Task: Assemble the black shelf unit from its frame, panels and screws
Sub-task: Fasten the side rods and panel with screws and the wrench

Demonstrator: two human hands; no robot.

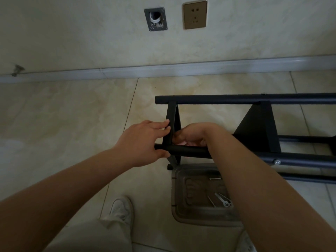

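Black panel (171,128) between both hands, apparently.

The black shelf frame (254,99) lies on its side on the tiled floor (72,115), running off toward 3 o'clock. The left hand (145,142) grips the end panel (171,122) and near tube (189,150). The right hand (192,135) curls just behind that panel. At 5 o'clock a clear tray (181,211) holds screws (222,199). A wall socket (195,14) sits at 12 o'clock.
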